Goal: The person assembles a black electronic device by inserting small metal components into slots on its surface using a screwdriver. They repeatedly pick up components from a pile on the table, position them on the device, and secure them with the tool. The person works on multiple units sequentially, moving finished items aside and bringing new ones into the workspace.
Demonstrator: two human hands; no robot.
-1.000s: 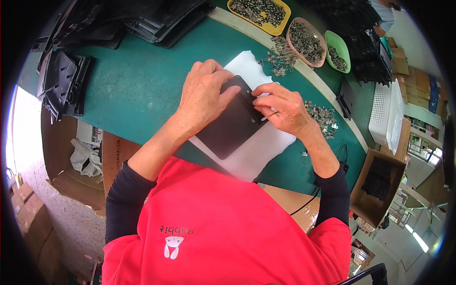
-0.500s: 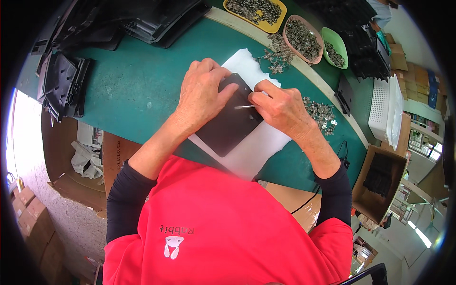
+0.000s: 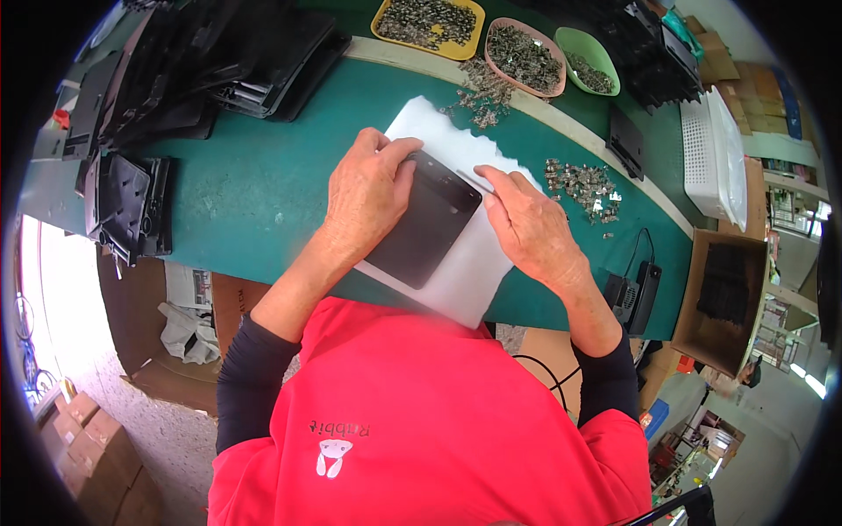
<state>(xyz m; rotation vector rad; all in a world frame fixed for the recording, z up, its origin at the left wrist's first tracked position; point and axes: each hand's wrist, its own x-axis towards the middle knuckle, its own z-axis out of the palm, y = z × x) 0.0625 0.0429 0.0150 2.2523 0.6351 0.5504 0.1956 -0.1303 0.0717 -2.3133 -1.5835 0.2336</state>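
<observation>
"Green workbench [image 3: 237, 188] before us; any writing?"
"Upside-down lettering [image 3: 340, 430] on our red shirt [image 3: 395, 377], at six o'clock."
"Our grips?"
"Our left hand [image 3: 367, 197] clasps the black panel [image 3: 421, 232] at eleven o'clock, mid-view on a white sheet [image 3: 478, 272]; our right hand [image 3: 535, 232] pinches a slim metal tool [image 3: 476, 181], now shifted from across the panel to its two o'clock edge."

Left hand [image 3: 367, 191] hid part of black panel's [image 3: 423, 230] left edge. Slim tool [image 3: 474, 181] partly covered by right hand [image 3: 535, 226]. Scattered metal pieces [image 3: 583, 186] looked too small to identify.
</observation>
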